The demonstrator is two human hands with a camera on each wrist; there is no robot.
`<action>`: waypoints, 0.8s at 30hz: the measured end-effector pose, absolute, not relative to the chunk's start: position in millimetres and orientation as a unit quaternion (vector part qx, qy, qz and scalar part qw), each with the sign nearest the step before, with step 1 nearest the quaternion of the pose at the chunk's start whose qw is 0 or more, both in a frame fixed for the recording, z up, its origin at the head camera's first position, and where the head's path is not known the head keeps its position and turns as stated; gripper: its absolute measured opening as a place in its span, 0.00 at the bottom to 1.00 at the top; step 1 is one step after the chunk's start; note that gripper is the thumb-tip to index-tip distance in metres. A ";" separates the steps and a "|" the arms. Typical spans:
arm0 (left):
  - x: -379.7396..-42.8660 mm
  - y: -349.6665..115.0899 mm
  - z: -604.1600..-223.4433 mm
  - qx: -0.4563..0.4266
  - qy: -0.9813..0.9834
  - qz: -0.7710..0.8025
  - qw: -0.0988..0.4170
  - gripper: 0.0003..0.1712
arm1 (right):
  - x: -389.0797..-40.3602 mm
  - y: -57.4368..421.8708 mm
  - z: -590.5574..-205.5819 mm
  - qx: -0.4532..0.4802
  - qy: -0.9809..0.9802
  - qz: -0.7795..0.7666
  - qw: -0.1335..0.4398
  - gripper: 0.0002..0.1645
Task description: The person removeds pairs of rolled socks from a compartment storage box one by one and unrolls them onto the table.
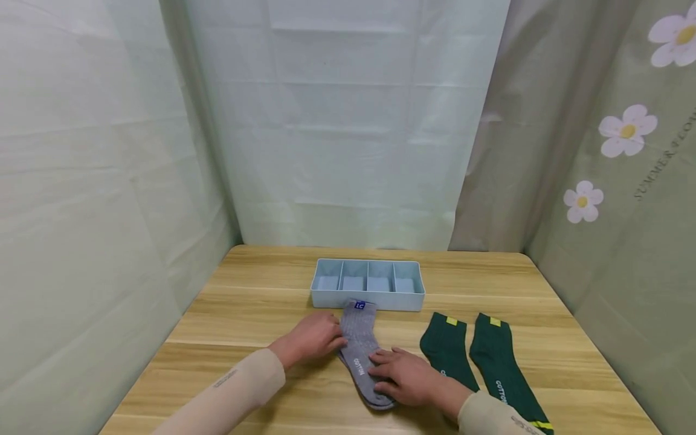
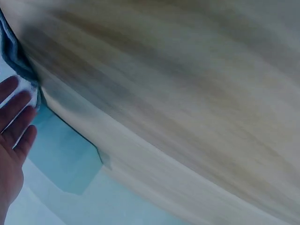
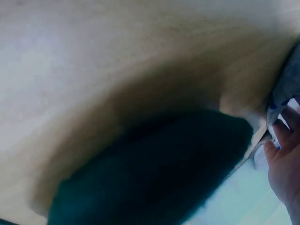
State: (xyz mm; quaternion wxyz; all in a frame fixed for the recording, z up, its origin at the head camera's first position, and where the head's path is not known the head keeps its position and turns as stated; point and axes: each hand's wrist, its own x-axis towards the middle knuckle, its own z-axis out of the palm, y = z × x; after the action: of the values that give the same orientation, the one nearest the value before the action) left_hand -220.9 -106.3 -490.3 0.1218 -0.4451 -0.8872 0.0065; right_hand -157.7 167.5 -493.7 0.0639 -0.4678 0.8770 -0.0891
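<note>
A grey sock, with a blue tag at its cuff and the word COTTON in white, lies flat on the table; a second grey layer shows along its lower edge. My left hand touches the sock's left side, its fingers extended in the left wrist view. Over the foot part rests my right hand, fingers spread loosely on the fabric. The cuff reaches the front wall of a light blue box with several compartments. Both palms are hidden in the head view.
Two dark green socks with yellow patches lie to the right, partly covered by my right forearm. The wooden table ends at pale curtains behind and on both sides.
</note>
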 end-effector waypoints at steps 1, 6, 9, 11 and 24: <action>-222.8 -103.1 -489.3 -0.441 -0.891 -0.005 0.109 0.13 | -157.5 167.9 -495.9 -0.465 0.878 -0.092 0.063 0.27; -233.2 -91.6 -493.8 -0.419 -0.907 -0.024 0.018 0.31 | -154.2 169.6 -502.6 -0.443 0.887 -0.086 0.094 0.34; -235.6 -89.7 -499.5 -0.386 -0.921 -0.029 -0.035 0.40 | -154.6 170.9 -504.0 -0.442 0.887 -0.074 0.112 0.36; -234.3 -90.8 -501.7 -0.364 -0.929 -0.037 -0.057 0.42 | -156.3 172.0 -507.3 -0.444 0.886 -0.072 0.114 0.36; -220.1 -97.0 -502.7 -0.284 -0.954 -0.059 -0.072 0.46 | -158.5 175.3 -513.7 -0.447 0.885 -0.067 0.113 0.38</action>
State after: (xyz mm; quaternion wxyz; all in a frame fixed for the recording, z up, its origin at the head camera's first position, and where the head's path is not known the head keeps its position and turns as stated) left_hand -220.1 -97.0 -502.7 -0.0724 -0.2837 -0.9543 -0.0594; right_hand -158.5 175.3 -513.7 0.1130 -0.4474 0.8846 -0.0673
